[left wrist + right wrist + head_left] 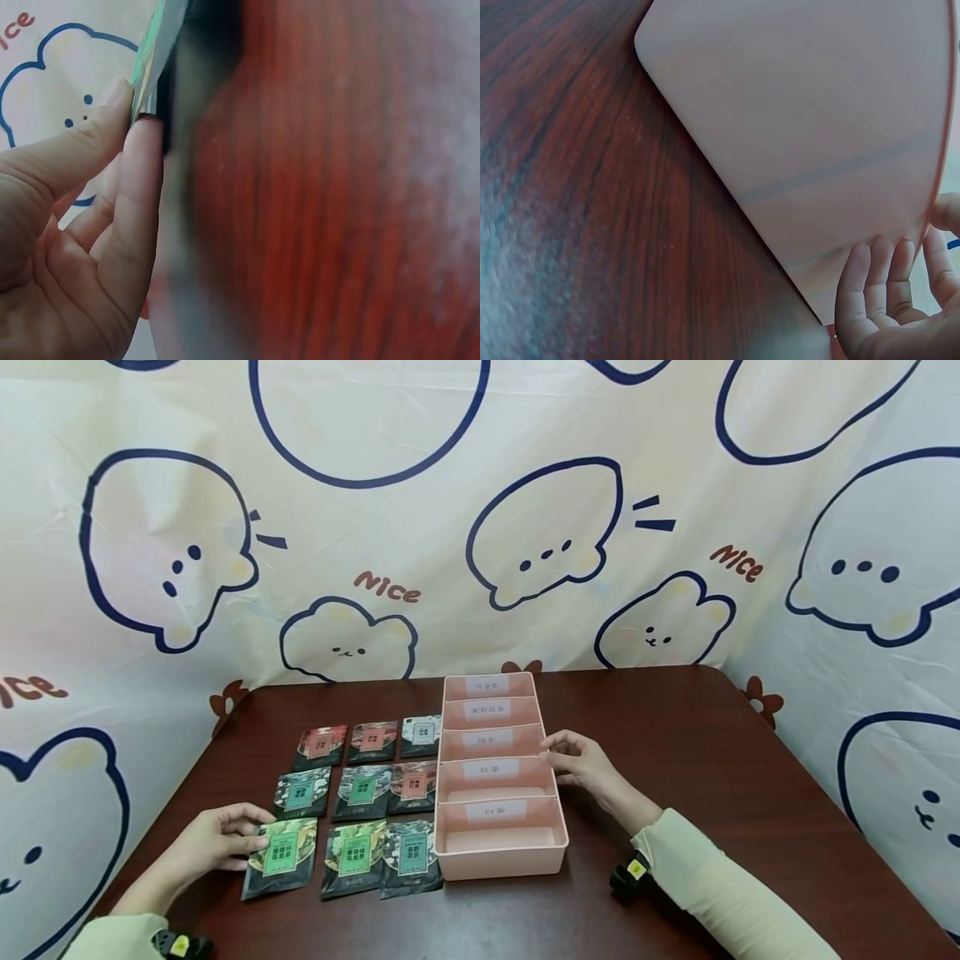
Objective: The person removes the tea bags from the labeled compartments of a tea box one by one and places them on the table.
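Note:
My left hand (210,842) pinches the left edge of a tea sachet with a bright green label (282,858), at the front left of the rows. In the left wrist view the sachet (159,56) shows edge-on between thumb and fingertips. My right hand (592,770) holds the right wall of a long pink divided box (502,866). In the right wrist view, its thumb is at the rim and its fingertips lie against the outer wall (802,112). White paper labels with writing mark the box's compartments.
Left of the box, several more sachets lie in rows, among them a red one (321,745), a teal one (302,792) and a green one (354,857). They lie on a dark brown wooden table (675,727). A cartoon-printed cloth (420,527) hangs behind and at both sides.

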Tool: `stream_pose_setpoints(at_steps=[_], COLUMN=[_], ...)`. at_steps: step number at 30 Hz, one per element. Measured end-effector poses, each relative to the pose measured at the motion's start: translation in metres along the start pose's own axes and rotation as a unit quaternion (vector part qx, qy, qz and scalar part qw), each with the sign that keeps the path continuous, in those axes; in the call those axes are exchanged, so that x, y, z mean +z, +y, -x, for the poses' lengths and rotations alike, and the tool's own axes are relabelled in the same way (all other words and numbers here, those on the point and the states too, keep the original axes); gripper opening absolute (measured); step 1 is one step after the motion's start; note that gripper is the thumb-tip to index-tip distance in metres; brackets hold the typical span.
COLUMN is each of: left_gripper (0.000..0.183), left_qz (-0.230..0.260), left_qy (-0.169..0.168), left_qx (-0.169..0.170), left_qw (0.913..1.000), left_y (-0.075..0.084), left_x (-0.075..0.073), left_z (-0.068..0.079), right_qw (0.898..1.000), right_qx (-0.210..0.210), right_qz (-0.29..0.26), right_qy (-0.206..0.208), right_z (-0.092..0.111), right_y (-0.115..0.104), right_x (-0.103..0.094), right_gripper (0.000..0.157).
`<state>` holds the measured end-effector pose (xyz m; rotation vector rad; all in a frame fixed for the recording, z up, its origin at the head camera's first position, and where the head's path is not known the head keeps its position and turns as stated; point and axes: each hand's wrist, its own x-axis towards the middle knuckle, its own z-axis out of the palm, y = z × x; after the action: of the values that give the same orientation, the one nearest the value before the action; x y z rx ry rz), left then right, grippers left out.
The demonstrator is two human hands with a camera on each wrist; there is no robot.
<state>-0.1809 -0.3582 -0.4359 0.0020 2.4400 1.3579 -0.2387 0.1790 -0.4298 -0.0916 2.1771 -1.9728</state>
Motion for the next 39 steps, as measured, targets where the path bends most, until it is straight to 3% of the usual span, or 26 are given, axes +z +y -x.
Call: stream_pose_setpoints(at_steps=[5, 12, 39], left_gripper=[0.042, 0.040, 0.038], left_qz=[-0.030, -0.046, -0.038], left_qy=[0.012, 0.037, 0.041], left_qx=[0.005, -0.021, -0.033], left_qw=[0.9995, 0.9980, 0.9979], left_y=[-0.001, 0.005, 0.003], left_x=[0.003, 0.009, 0.011], left_z=[-0.001, -0.003, -0.005], right_qw=[1.000, 1.000, 1.000], right_qx=[0.000, -0.002, -0.007], right_qz=[0.001, 0.001, 0.001], right_qy=[0.002, 0.002, 0.000], right_z=[0.001, 0.000, -0.001], right_y=[-0.002, -0.003, 0.001], right_x=[0.002, 0.001, 0.000], right_gripper=[0.024, 0.024, 0.027])
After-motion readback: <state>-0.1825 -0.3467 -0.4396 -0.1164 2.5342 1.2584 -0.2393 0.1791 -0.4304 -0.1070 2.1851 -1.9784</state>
